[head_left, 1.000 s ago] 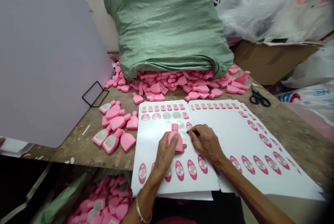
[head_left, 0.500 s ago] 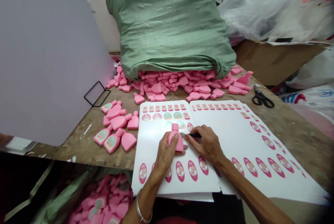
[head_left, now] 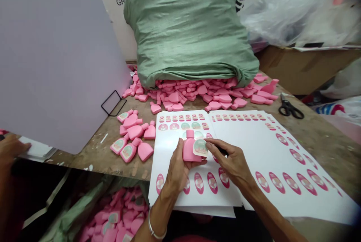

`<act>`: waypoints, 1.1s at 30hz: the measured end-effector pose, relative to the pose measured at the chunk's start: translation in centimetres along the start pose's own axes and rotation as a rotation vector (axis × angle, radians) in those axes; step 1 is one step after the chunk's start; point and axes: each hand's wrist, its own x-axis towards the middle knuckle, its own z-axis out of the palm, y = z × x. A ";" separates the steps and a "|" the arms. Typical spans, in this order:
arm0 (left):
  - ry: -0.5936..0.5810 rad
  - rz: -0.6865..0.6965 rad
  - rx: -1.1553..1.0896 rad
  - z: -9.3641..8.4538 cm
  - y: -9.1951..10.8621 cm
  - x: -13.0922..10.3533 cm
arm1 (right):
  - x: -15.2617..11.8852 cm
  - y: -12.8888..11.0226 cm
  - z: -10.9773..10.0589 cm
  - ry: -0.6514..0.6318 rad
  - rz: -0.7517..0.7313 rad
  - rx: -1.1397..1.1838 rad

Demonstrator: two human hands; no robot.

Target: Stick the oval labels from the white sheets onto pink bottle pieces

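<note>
My left hand (head_left: 178, 174) grips a small pink toy-like bottle (head_left: 188, 150), held upright over the sticker sheets. Between the thumb and fingertips of my right hand (head_left: 232, 159) is a rounded green-and-cream sticker (head_left: 200, 147), which overlaps the right side of the bottle's front. A slim black tool (head_left: 222, 151) is tucked in the same hand; its tip is hidden. Below lie a left sheet of stickers (head_left: 166, 152) and a right sheet (head_left: 242, 136), with oval, round and small rectangular prints. Several pink bottles (head_left: 135, 132) are left of the sheets, some with green labels.
A green sack (head_left: 191, 31) stands at the back over a heap of pink bottles (head_left: 175, 97). Black scissors (head_left: 290, 109) lie at right. A pale panel (head_left: 56, 46) blocks the left side; another person's hand (head_left: 12, 146) shows there. Below the table edge sits a bag of bottles (head_left: 118, 215).
The sticker is now in my right fingers, lifted against the bottle; before, the tool's tip was beside the bottle. The view has shifted slightly, and another person's hand has come further into view at left.
</note>
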 end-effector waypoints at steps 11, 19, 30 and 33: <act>-0.048 -0.013 -0.060 -0.6 0.2 -0.2 | -0.5 0.0 1.8 -0.011 -0.123 -0.071; -0.058 -0.009 -0.043 -0.8 0.4 -0.2 | -0.3 -0.2 2.2 0.003 -0.176 -0.108; -0.107 0.040 0.055 -0.6 1.1 -0.5 | -0.2 -0.3 2.2 0.006 -0.256 -0.185; -0.115 0.078 0.157 -0.6 1.1 -0.7 | -0.2 -0.4 2.4 0.027 -0.298 -0.248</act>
